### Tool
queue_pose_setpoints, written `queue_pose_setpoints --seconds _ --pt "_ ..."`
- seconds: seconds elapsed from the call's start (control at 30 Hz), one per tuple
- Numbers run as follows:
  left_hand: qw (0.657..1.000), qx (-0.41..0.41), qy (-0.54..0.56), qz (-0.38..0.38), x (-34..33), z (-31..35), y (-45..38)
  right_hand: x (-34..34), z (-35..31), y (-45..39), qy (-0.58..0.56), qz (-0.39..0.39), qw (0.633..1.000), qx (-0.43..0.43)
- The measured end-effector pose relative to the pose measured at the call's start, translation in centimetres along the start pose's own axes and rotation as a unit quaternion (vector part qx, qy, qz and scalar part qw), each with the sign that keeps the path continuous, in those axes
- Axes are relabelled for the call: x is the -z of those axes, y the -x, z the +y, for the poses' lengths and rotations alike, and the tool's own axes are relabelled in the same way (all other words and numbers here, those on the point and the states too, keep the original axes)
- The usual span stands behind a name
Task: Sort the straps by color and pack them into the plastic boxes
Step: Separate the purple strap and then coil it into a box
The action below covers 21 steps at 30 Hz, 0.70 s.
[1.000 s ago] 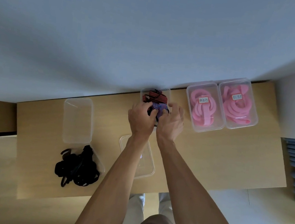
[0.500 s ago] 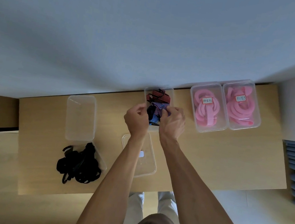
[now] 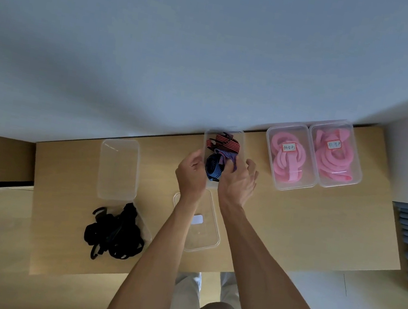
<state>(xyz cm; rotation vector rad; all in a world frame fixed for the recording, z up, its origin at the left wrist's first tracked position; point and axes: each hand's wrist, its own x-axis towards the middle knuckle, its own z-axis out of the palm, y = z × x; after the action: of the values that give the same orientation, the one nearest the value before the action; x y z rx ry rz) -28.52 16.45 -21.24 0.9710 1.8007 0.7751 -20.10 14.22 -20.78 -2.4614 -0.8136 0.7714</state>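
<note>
Pink straps [image 3: 287, 163] are boxed, striped straps [image 3: 220, 157] are tucked into the middle box [image 3: 241, 144] by curled hands [image 3: 237, 183], their grip unclear, while black straps [image 3: 113, 236] await packing.

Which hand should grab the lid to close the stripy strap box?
Probably the left hand. The clear lid lies on the table just below it, under the left forearm. The right hand has its fingers at the striped straps, so it can hold them down in the box.
</note>
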Motion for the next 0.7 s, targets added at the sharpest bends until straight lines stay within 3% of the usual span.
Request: queue_pose_setpoints --seconds 0.2,0.4,0.47,0.6,0.7 --pt "0.997 -0.004 -0.056 0.054 0.4 0.3 0.9 2.0 -0.4 0.7 -0.087 0.073 0.993 0.042" --pt "0.975 0.080 -0.177 0.111 3.9 -1.9 3.9 3.7 1.3 3.7 -0.118 0.108 0.986 -0.052" --pt "0.967 0.129 -0.200 0.092 4.7 -3.1 5.3 3.8 2.4 4.9 -0.103 0.050 0.988 -0.106" --pt "0.954 0.203 -0.219 0.035 5.5 -5.4 7.6 2.4 4.8 7.0 -0.018 -0.165 0.971 -0.173" --pt "0.950 0.208 -0.232 0.028 5.4 -6.6 8.4 1.3 5.7 8.5 -0.002 -0.214 0.961 -0.177"
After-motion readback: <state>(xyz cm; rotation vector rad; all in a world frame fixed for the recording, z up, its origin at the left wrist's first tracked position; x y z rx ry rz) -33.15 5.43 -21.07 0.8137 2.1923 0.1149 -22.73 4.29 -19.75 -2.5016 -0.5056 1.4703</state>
